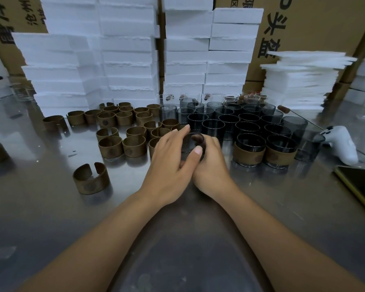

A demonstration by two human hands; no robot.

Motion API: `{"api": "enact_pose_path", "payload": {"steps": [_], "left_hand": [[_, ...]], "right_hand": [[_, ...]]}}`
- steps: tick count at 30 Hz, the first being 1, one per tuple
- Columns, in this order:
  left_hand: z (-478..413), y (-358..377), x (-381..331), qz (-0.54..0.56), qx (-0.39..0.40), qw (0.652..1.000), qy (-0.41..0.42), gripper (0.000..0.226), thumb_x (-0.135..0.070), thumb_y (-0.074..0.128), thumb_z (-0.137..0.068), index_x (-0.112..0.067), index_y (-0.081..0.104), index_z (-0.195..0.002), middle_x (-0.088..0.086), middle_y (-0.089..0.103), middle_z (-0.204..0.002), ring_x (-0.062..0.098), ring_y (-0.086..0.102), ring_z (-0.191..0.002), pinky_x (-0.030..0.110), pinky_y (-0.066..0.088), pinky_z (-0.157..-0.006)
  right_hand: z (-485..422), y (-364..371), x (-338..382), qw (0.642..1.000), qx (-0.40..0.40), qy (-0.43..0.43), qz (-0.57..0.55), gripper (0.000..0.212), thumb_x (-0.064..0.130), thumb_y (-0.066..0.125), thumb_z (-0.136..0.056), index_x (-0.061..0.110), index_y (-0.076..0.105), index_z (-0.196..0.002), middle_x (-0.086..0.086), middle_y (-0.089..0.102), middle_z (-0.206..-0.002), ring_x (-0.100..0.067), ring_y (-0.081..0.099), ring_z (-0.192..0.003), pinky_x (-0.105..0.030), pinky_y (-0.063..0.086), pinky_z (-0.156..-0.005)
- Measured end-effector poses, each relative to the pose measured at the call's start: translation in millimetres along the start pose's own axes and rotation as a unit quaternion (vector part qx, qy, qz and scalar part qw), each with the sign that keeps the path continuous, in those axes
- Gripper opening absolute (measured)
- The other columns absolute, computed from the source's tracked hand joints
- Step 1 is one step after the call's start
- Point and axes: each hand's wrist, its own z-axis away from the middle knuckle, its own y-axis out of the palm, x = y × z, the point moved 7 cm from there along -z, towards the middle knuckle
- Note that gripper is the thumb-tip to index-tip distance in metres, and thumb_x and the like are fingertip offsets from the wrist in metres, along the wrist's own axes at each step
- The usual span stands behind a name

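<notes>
Fingers (pixel 195 153) — left hand (pixel 169 165), right hand (pixel 213 167) — grip one glass (pixel 189 144).

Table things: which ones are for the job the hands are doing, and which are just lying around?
For the job: left hand, right hand, held glass, brown sleeves, dark glasses.
Lying about: white controller, tablet.
</notes>
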Motion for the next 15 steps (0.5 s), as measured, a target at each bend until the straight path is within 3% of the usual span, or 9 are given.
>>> {"api": "enact_pose_path", "payload": {"steps": [5, 11, 15], "left_hand": [[-1, -1, -6, -0.019, -0.002, 1.0, 0.021, 0.071, -0.06, 0.028, -0.083, -0.026, 0.036, -0.145, -0.018, 0.033, -0.135, 0.002, 0.017, -0.14, 0.033, 0.019, -0.116], [2, 3, -14, -0.032, 0.024, 0.998, 0.05, 0.068, -0.061, 0.03, -0.084, -0.029, 0.038, -0.143, -0.038, 0.023, -0.125, -0.004, 0.016, -0.138, 0.03, 0.021, -0.113], [3, 5, -18, -0.025, 0.034, 0.998, 0.054, 0.064, -0.059, 0.031, -0.085, -0.029, 0.04, -0.141, -0.025, 0.033, -0.13, -0.001, 0.02, -0.138, 0.037, 0.025, -0.114]], "right_hand": [[2, 3, 3, 0.998, 0.038, -0.035, 0.041, 0.046, 0.018, 0.067, -0.08, 0.009, 0.053, -0.122, -0.005, 0.047, -0.119, 0.029, 0.036, -0.086, 0.004, 0.033, -0.071], [2, 1, 5, 0.998, 0.04, -0.019, 0.045, 0.051, 0.015, 0.069, -0.081, 0.007, 0.05, -0.128, -0.008, 0.043, -0.125, 0.009, 0.044, -0.086, 0.003, 0.036, -0.068], [2, -1, 6, 0.998, 0.034, -0.006, 0.045, 0.046, 0.013, 0.07, -0.08, 0.007, 0.053, -0.122, -0.006, 0.043, -0.122, 0.006, 0.045, -0.083, 0.002, 0.037, -0.063]]}}
